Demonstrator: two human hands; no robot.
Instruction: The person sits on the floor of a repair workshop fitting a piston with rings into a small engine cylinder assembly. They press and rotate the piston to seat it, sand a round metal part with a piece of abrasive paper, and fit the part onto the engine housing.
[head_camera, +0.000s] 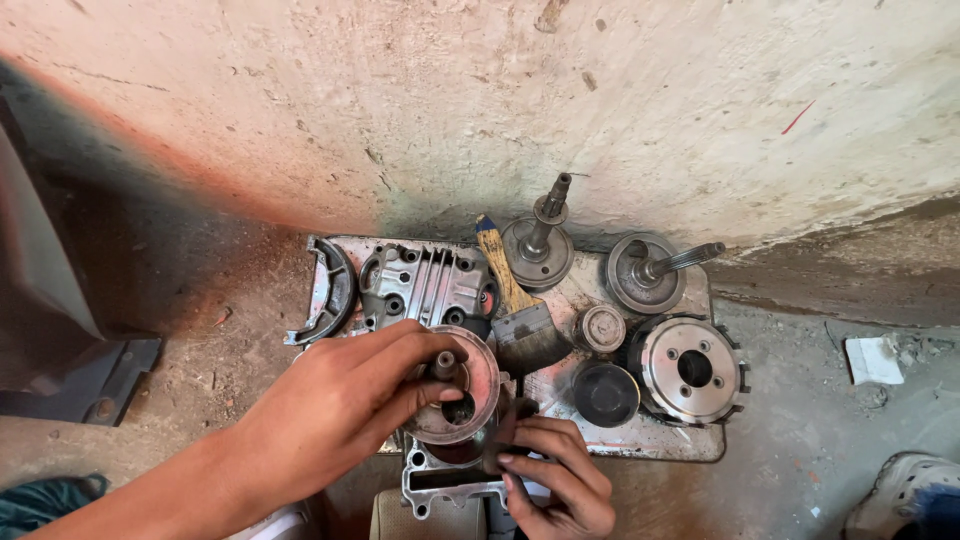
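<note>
On metal tray (640, 445), left hand (350, 400) pinches flywheel disc (470, 400) shaft; right hand (555, 480) curls around casing (440, 485) below. Best keep disc level, support underneath.

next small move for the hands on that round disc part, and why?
Probably seat it: the left hand pinches a short shaft standing in the round disc, while the right hand steadies the dark part under its rim, above the aluminium casing. The disc looks tilted, so I'd level it before pressing down.
</note>
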